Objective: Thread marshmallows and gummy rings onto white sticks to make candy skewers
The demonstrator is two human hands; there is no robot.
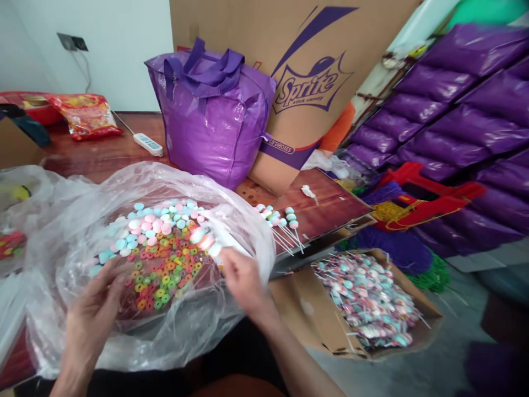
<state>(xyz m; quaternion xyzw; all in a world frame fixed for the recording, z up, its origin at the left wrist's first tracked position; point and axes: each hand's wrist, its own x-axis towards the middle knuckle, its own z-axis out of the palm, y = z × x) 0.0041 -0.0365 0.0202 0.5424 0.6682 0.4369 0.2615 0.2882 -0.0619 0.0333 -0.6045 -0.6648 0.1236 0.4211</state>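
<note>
My right hand (246,278) clamps a pastel stack of round candies (204,240), best gripped lightly; my left hand's (94,306) closure I can't tell.

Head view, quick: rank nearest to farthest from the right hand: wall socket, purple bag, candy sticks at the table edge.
From the right hand:
1. Candy sticks, ahead and right, at the table edge.
2. Purple bag, farther ahead, slightly left.
3. Wall socket, far left, on the wall.
</note>
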